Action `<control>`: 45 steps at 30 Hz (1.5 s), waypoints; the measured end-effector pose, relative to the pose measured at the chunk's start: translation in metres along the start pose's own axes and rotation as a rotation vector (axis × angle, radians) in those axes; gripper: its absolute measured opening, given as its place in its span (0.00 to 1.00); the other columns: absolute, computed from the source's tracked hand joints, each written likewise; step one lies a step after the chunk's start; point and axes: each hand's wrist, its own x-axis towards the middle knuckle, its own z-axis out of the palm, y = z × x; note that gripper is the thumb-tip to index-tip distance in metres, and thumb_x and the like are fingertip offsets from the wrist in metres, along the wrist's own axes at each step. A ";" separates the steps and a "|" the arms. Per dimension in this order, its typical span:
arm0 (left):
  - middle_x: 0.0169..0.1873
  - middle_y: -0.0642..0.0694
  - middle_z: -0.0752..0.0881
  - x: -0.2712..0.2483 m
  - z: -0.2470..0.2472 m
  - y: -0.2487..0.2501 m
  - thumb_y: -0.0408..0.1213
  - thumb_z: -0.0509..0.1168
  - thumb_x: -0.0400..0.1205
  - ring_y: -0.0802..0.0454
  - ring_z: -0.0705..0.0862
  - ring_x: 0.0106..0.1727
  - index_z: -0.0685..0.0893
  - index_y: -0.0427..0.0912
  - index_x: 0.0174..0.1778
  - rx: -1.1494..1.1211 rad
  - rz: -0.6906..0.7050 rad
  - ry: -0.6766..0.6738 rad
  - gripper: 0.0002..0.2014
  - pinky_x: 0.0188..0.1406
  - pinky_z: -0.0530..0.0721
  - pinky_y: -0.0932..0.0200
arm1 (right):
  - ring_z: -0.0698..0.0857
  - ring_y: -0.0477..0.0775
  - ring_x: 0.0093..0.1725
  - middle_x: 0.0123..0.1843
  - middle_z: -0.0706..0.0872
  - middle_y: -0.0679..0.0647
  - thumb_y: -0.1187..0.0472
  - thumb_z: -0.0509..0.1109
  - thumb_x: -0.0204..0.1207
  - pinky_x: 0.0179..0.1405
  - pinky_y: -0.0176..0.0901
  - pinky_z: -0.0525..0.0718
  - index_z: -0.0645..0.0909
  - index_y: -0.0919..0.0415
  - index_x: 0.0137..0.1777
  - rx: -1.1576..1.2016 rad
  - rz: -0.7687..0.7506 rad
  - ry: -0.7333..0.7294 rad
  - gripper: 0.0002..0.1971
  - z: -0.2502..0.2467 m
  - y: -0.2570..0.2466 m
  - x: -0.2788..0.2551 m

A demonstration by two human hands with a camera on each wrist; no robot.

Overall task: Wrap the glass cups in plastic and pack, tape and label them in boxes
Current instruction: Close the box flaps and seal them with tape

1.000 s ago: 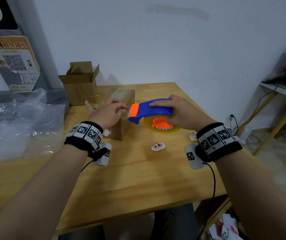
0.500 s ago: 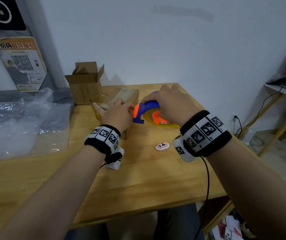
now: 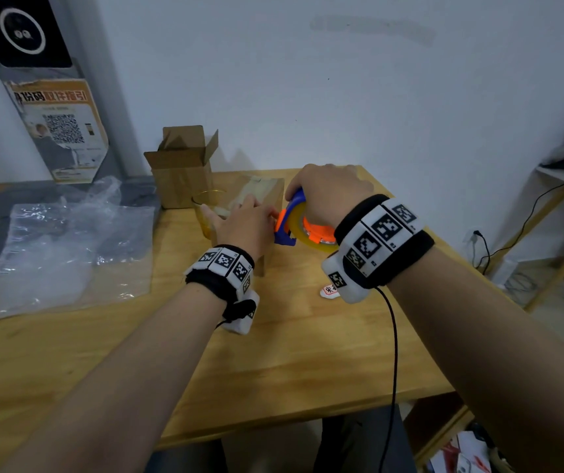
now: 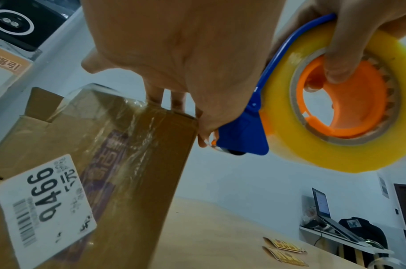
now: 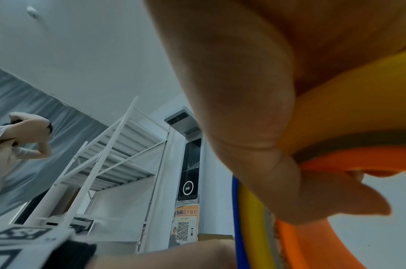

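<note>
Plastic [image 3: 59, 254]: loose sheet lying on the far left of the desk [image 3: 308, 353], untouched.
Open box [image 3: 181, 169]: at the back, flaps up, nothing packed that I can see.
Glass cup [image 3: 210, 208]: just in front of the open box, unwrapped, touching or just beside the closed box; hard to tell.
Closed box [image 4: 119, 145]: on the desk, old tape and a barcode label on its side.
My left hand [image 3: 246, 223]: fingers pressed on the closed box's top edge, thumb meeting the dispenser's nose.
Change: a second ago the tape dispenser [image 4: 331, 102] lay flat on the desk; now it is tipped up against the box corner. Taping is about to begin.
My right hand [image 3: 328, 192]: wrapped over the roll, one fingertip hooked in the orange hub.
</note>
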 end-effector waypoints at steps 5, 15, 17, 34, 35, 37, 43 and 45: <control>0.65 0.53 0.78 0.003 -0.004 0.003 0.42 0.57 0.89 0.49 0.80 0.70 0.82 0.64 0.65 0.074 0.012 -0.038 0.14 0.80 0.41 0.15 | 0.81 0.68 0.61 0.56 0.87 0.51 0.66 0.67 0.68 0.64 0.65 0.83 0.87 0.40 0.54 -0.018 -0.031 -0.104 0.22 -0.006 -0.009 0.017; 0.67 0.50 0.78 0.003 0.008 0.001 0.40 0.60 0.88 0.45 0.77 0.73 0.83 0.62 0.69 -0.035 0.026 0.030 0.17 0.84 0.45 0.21 | 0.90 0.59 0.46 0.48 0.92 0.53 0.66 0.72 0.73 0.45 0.51 0.90 0.90 0.56 0.59 -0.115 0.017 -0.155 0.16 0.009 0.021 0.028; 0.68 0.52 0.78 0.007 0.004 0.000 0.51 0.57 0.89 0.45 0.78 0.74 0.84 0.65 0.69 -0.086 0.012 0.001 0.15 0.82 0.44 0.18 | 0.89 0.60 0.52 0.56 0.91 0.54 0.66 0.71 0.75 0.53 0.56 0.92 0.87 0.54 0.67 0.009 0.071 -0.141 0.20 0.014 0.043 0.030; 0.72 0.52 0.78 0.019 -0.003 -0.074 0.50 0.66 0.88 0.53 0.78 0.70 0.69 0.53 0.82 -0.916 -0.265 0.226 0.26 0.64 0.80 0.53 | 0.88 0.73 0.61 0.70 0.85 0.67 0.58 0.76 0.83 0.56 0.77 0.87 0.76 0.54 0.79 1.558 0.704 -0.184 0.25 0.150 0.079 0.109; 0.71 0.52 0.79 0.019 -0.001 -0.078 0.51 0.65 0.88 0.53 0.79 0.68 0.68 0.52 0.83 -0.999 -0.312 0.193 0.27 0.61 0.79 0.55 | 0.87 0.73 0.62 0.70 0.85 0.67 0.57 0.76 0.84 0.56 0.76 0.87 0.77 0.55 0.78 1.563 0.715 -0.174 0.24 0.153 0.076 0.112; 0.70 0.51 0.79 0.021 0.006 -0.084 0.54 0.64 0.88 0.52 0.80 0.68 0.68 0.50 0.84 -1.136 -0.399 0.148 0.29 0.63 0.80 0.53 | 0.87 0.72 0.63 0.70 0.85 0.68 0.57 0.76 0.84 0.54 0.74 0.87 0.77 0.59 0.77 1.574 0.716 -0.152 0.23 0.155 0.069 0.115; 0.72 0.48 0.80 0.025 0.021 -0.095 0.59 0.66 0.85 0.45 0.82 0.70 0.71 0.52 0.80 -1.295 -0.545 0.085 0.30 0.70 0.82 0.39 | 0.76 0.71 0.77 0.85 0.68 0.63 0.54 0.78 0.77 0.61 0.64 0.85 0.56 0.49 0.91 1.346 0.668 -0.055 0.46 0.153 0.056 0.120; 0.69 0.49 0.82 0.023 0.024 -0.096 0.58 0.67 0.85 0.47 0.84 0.66 0.72 0.52 0.80 -1.309 -0.543 0.073 0.28 0.63 0.85 0.46 | 0.68 0.71 0.82 0.89 0.57 0.60 0.50 0.76 0.79 0.65 0.59 0.79 0.49 0.45 0.92 1.211 0.634 -0.031 0.48 0.145 0.052 0.116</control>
